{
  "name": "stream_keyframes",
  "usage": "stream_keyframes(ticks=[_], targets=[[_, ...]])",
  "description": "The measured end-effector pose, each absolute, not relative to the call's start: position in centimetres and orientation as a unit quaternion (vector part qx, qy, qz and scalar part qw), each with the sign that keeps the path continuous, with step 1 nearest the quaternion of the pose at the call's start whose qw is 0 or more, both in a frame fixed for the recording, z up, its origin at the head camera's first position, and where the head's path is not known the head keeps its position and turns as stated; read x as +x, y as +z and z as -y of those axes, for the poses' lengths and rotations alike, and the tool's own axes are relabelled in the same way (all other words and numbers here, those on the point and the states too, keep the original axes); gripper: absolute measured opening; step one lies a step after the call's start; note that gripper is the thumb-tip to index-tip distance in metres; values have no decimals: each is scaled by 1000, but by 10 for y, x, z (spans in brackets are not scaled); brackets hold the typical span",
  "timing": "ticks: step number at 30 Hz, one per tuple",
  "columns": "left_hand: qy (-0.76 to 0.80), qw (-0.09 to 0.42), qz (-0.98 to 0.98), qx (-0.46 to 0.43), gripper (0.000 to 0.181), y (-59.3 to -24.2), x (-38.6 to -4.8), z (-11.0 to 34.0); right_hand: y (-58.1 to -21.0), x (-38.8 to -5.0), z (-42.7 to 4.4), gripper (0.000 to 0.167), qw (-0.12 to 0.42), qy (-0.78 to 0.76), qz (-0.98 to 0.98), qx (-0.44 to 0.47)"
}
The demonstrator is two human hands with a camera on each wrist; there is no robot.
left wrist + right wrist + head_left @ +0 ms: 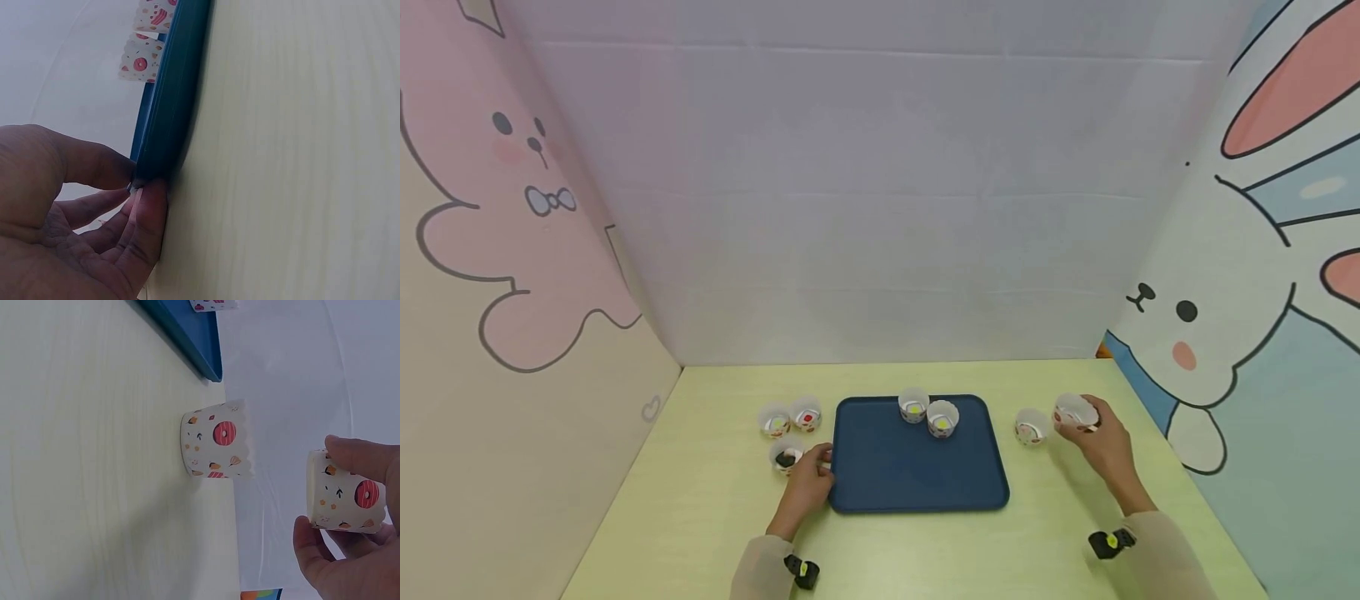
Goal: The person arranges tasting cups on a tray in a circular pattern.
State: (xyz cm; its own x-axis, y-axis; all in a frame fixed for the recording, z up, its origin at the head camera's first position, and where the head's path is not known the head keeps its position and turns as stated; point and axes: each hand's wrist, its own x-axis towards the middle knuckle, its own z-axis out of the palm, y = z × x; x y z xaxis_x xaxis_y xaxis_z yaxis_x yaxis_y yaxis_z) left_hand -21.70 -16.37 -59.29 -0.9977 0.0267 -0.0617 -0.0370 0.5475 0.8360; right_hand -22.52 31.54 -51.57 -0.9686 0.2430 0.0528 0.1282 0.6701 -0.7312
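Observation:
At the right, the right hand (1103, 443) holds a white patterned paper cup (1073, 410) between thumb and fingers; in the right wrist view this cup (347, 495) is raised off the table. Beside it a similar cup (1032, 427) stands on the table. The left hand (807, 486) is at the left edge of a dark blue tray (917, 475); in the left wrist view its thumb and fingers (150, 212) pinch the tray's rim (165, 125). Two cups, one at the back (913, 406) and one nearer (942, 418), stand on the tray with something yellow-green inside.
Left of the tray stand three more cups: one with yellow-green contents (774, 420), one with red (807, 413), and one with dark contents (786, 455) close to the left hand. A pale wall (880, 208) rises behind the light table (895, 554).

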Motion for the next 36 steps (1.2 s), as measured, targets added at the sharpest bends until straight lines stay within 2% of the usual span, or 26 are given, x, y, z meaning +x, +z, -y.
stream_keyframes(ticks=[15,21,36], targets=[[472,32,-881,-1,51,-592,-216,164,-494,-220,-290,70,84,431,896,-58],[474,29,-880,-2,51,-590,-215,163,-489,-215,-274,70,67,452,888,-45],[476,26,-879,1,51,-590,-215,164,-498,-209,-238,69,52,485,872,-33]])
